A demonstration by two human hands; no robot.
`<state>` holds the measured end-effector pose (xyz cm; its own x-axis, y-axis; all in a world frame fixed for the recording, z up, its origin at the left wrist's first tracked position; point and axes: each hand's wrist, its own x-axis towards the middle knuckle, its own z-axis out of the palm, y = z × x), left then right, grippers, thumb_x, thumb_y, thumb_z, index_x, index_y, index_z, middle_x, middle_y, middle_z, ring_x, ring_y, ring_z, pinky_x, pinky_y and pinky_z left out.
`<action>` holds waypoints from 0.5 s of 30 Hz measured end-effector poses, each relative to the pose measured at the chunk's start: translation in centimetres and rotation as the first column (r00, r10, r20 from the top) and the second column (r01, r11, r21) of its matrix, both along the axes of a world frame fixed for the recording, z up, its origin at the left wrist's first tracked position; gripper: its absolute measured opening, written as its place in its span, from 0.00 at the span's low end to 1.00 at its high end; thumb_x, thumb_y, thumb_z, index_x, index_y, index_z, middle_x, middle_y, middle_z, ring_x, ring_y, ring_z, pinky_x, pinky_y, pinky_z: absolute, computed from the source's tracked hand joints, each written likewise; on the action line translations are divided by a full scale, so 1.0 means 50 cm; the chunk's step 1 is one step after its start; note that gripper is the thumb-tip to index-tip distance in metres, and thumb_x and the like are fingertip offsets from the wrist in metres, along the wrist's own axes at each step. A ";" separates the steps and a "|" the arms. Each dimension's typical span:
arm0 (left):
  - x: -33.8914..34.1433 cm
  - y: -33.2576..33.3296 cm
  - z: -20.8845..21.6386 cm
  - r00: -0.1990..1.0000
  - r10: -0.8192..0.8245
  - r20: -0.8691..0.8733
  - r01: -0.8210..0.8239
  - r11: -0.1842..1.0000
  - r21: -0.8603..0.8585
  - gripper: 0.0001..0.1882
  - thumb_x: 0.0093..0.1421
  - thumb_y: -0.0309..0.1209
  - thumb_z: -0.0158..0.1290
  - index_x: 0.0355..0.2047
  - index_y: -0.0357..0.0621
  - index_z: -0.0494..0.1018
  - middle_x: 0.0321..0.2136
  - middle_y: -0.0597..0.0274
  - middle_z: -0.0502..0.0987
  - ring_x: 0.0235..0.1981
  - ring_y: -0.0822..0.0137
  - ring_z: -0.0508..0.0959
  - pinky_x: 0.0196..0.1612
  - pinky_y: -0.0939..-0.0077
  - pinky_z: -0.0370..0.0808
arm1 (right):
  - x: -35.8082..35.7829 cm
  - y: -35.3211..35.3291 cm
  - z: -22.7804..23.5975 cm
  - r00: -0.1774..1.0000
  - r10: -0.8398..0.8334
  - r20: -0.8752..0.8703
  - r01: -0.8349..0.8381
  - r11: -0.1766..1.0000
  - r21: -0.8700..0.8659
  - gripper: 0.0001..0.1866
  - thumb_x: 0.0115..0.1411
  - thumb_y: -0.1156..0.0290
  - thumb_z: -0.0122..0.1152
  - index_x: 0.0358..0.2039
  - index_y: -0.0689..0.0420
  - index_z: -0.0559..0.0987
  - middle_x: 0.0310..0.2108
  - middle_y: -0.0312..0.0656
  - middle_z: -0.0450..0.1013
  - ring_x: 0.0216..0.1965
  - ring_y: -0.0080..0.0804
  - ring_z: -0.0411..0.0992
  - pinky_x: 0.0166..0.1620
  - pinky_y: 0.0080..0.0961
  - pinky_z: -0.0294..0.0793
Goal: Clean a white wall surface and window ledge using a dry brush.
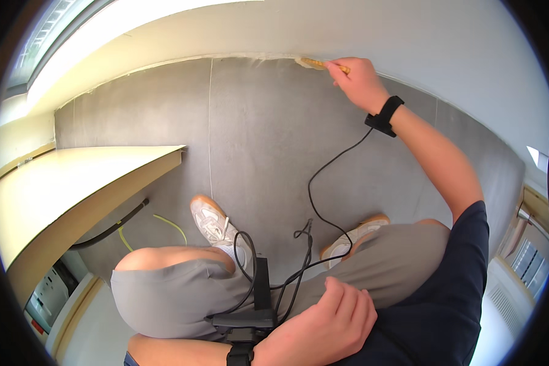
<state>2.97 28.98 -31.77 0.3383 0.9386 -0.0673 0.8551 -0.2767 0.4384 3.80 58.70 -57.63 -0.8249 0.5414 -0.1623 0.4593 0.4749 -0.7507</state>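
Observation:
My right hand (358,80) reaches far forward and is closed on a small wooden-handled brush (314,63). The bristle end of the brush touches the seam where the grey floor (256,134) meets the white wall (409,36). My left hand (323,326) rests loosely curled on my thigh, on the grey shorts, holding nothing. Black bands sit on both wrists, and a thin black cable (323,183) runs from the right wrist band down to a black device (259,299) at my waist.
I am crouched with both shoes (213,222) on the grey tiled floor. A pale wooden desk (61,189) juts in from the left, with a black hose and a yellow cable (165,222) beneath it. A doorway with a handle (524,213) is at the right.

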 end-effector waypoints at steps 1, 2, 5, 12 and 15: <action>0.000 0.001 0.000 1.000 -0.004 -0.005 0.004 1.000 0.010 0.14 0.57 0.34 0.50 0.34 0.36 0.77 0.30 0.55 0.77 0.33 0.60 0.75 0.44 0.66 0.71 | 0.005 -0.001 0.006 0.996 -0.031 -0.081 0.029 0.999 -0.026 0.19 0.65 0.63 0.55 0.24 0.67 0.75 0.13 0.46 0.61 0.16 0.37 0.53 0.23 0.34 0.58; 0.001 0.001 -0.002 1.000 -0.001 -0.002 0.001 1.000 0.009 0.14 0.57 0.34 0.50 0.34 0.36 0.77 0.30 0.55 0.77 0.33 0.60 0.75 0.44 0.66 0.71 | 0.011 0.004 0.008 0.997 -0.028 -0.078 0.026 0.999 -0.028 0.19 0.65 0.63 0.55 0.24 0.67 0.75 0.13 0.46 0.61 0.16 0.37 0.53 0.23 0.34 0.58; 0.006 0.002 -0.007 0.999 0.010 0.047 -0.010 1.000 0.000 0.13 0.57 0.34 0.50 0.34 0.36 0.78 0.29 0.55 0.77 0.33 0.60 0.76 0.45 0.65 0.72 | 0.031 0.022 0.020 0.988 0.147 -0.038 -0.143 0.984 0.103 0.20 0.64 0.65 0.55 0.20 0.67 0.72 0.13 0.49 0.61 0.16 0.39 0.52 0.23 0.36 0.57; 0.012 0.003 -0.007 0.999 0.027 0.033 -0.028 0.999 0.034 0.13 0.59 0.34 0.49 0.33 0.38 0.78 0.29 0.55 0.78 0.33 0.58 0.76 0.47 0.63 0.73 | 0.034 0.037 -0.002 0.977 0.212 0.016 -0.205 0.919 0.338 0.18 0.63 0.66 0.55 0.21 0.66 0.73 0.15 0.50 0.64 0.16 0.46 0.59 0.24 0.38 0.60; 0.020 0.004 -0.012 0.999 0.030 0.017 -0.030 0.999 0.037 0.13 0.59 0.35 0.48 0.32 0.39 0.78 0.29 0.55 0.78 0.33 0.58 0.77 0.47 0.62 0.73 | 0.023 0.027 0.009 0.968 0.250 -0.013 -0.228 0.900 0.370 0.18 0.64 0.64 0.55 0.23 0.65 0.76 0.16 0.48 0.67 0.18 0.45 0.63 0.25 0.36 0.62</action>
